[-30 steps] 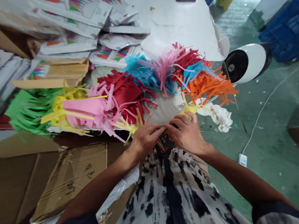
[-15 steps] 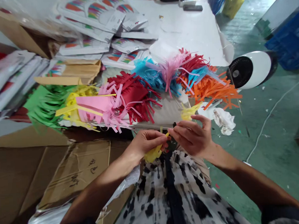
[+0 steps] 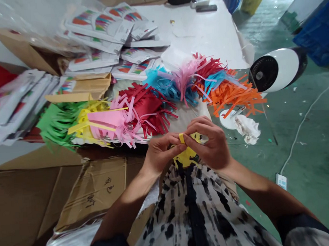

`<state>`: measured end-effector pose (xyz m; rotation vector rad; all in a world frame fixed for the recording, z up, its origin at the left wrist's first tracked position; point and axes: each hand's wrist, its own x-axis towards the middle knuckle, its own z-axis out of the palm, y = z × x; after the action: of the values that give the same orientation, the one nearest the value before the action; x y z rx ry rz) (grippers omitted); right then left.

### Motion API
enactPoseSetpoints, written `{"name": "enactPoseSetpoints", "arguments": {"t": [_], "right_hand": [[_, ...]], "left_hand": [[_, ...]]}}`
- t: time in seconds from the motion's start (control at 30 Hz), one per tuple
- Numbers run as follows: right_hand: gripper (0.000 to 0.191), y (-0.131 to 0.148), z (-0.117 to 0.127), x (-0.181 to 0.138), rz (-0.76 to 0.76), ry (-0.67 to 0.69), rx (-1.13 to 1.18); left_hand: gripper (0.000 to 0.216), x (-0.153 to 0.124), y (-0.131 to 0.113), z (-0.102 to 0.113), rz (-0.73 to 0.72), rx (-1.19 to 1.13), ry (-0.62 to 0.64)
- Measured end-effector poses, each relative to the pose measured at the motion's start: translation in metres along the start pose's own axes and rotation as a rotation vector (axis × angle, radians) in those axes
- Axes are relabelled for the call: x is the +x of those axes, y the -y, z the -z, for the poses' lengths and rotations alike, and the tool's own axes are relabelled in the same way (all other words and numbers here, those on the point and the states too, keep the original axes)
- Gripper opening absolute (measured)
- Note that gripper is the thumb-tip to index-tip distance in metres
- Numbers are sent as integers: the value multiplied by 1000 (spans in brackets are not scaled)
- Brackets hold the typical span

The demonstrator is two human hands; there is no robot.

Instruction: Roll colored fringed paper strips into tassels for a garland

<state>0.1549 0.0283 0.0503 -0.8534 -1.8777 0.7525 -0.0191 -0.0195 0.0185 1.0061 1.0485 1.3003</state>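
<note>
My left hand (image 3: 161, 151) and my right hand (image 3: 210, 142) meet just above my lap, both with fingers curled round one piece of yellow fringed paper (image 3: 186, 155). The left pinches its upper strip; the right wraps its far side. Right behind the hands, piles of fringed paper lie along the table edge: green (image 3: 57, 122), yellow and pink (image 3: 105, 123), red (image 3: 146, 103), blue (image 3: 162, 84) and orange (image 3: 232, 94).
Stacks of white printed packets (image 3: 111, 33) cover the far table. Flattened cardboard boxes (image 3: 87, 187) lie at my left. A white fan (image 3: 278, 69) stands on the green floor at right, near crumpled white paper (image 3: 245, 127) and a white cable (image 3: 301, 125).
Both hands rose from the table edge with the yellow fringe and closed together round it. The view tilted slightly, shifting the piles.
</note>
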Motion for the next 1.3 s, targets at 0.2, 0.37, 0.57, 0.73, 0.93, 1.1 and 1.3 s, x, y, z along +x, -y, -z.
{"name": "enactPoseSetpoints", "arguments": {"t": [0.2, 0.37, 0.57, 0.73, 0.93, 1.1, 1.3], "right_hand": [[28, -18, -14, -12, -43, 224, 32], [20, -47, -20, -48, 108, 427, -134], [26, -23, 17, -31, 47, 194, -239], [19, 5, 18, 5, 9, 121, 0], [13, 4, -2, 15, 22, 13, 55], [14, -12, -8, 43, 28, 110, 40], [28, -84, 3, 155, 36, -84, -411]], "left_hand": [[29, 15, -5, 0, -105, -35, -201], [34, 27, -36, 27, -231, -98, -328], [23, 14, -44, 32, -252, 13, -228], [24, 9, -24, 4, -204, 204, -50], [26, 10, -18, -5, -191, 200, -12], [26, 17, -9, 7, -97, 103, -113], [24, 25, 5, 26, -25, 235, -107]]}}
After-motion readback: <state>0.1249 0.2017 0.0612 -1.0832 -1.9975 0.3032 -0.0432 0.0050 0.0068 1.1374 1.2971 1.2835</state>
